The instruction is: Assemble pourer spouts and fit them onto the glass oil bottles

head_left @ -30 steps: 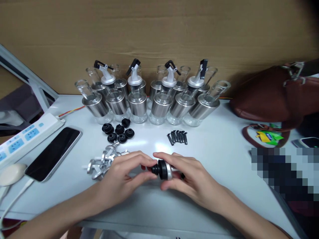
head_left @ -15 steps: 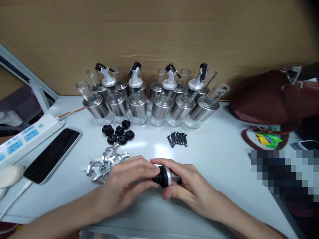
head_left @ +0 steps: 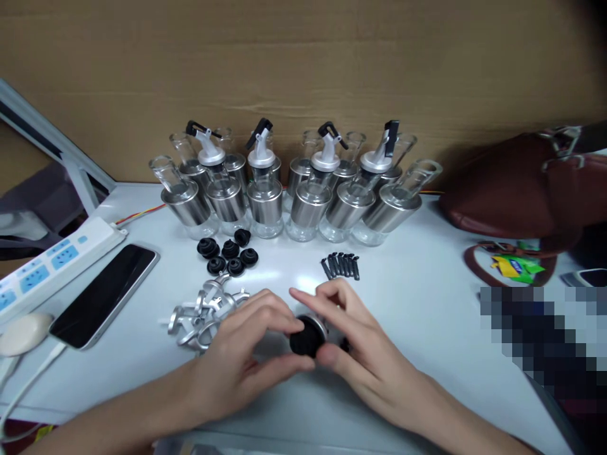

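My right hand [head_left: 367, 344] holds a silver pourer spout [head_left: 323, 325] with a black rubber stopper [head_left: 306, 340] on its end, the stopper's underside turned toward me. Thumb and forefinger of my left hand [head_left: 249, 347] grip the stopper's left edge. Part of a black lever shows under my right palm; the rest of the spout is hidden. Loose silver spouts [head_left: 202, 316] are heaped left of my left hand, with several black stoppers [head_left: 231, 249] behind them. Beyond my right hand lies a row of small black levers [head_left: 340, 265].
Glass bottles with steel sleeves [head_left: 265, 202] stand in rows at the back, several topped with pourers. To the left are a phone [head_left: 104, 297], a power strip [head_left: 57, 262] and a white charger [head_left: 23, 335]. A brown bag [head_left: 516, 189] and a green-yellow packet [head_left: 516, 268] are at right.
The pourer has turned so that its stopper end faces me more. My right fingers have lifted and spread, and my left fingers have shifted on the stopper's edge.
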`<action>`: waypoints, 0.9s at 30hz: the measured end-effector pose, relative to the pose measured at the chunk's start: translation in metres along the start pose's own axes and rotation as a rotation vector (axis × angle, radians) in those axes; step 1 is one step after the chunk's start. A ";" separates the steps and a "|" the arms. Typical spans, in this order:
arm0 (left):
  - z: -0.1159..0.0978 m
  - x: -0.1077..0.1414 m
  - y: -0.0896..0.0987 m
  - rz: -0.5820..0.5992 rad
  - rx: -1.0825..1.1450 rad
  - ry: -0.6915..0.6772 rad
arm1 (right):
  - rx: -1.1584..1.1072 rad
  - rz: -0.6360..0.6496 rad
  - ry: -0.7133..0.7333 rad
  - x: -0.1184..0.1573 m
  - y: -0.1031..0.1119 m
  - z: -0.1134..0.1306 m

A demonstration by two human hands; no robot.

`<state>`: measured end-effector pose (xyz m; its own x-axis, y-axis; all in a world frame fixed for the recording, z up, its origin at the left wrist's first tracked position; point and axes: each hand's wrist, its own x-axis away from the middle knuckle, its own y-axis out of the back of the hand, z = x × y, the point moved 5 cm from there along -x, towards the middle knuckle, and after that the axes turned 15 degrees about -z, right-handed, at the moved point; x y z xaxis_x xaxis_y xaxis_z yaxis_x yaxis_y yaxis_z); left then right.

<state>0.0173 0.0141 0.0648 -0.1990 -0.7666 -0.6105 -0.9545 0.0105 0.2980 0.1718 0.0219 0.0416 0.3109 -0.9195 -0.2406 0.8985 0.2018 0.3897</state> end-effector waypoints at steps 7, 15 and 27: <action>0.019 0.012 -0.005 0.022 0.071 0.374 | -0.085 0.015 -0.318 -0.003 -0.004 -0.011; 0.024 0.017 -0.016 -0.006 0.458 0.759 | -0.343 0.040 -0.468 -0.004 -0.008 -0.017; 0.028 0.021 -0.014 0.014 0.352 0.672 | -0.263 -0.003 -0.378 -0.006 -0.006 -0.011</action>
<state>0.0207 0.0153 0.0272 -0.1409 -0.9900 0.0038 -0.9899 0.1408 -0.0180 0.1681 0.0299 0.0305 0.2172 -0.9689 0.1185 0.9626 0.2327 0.1387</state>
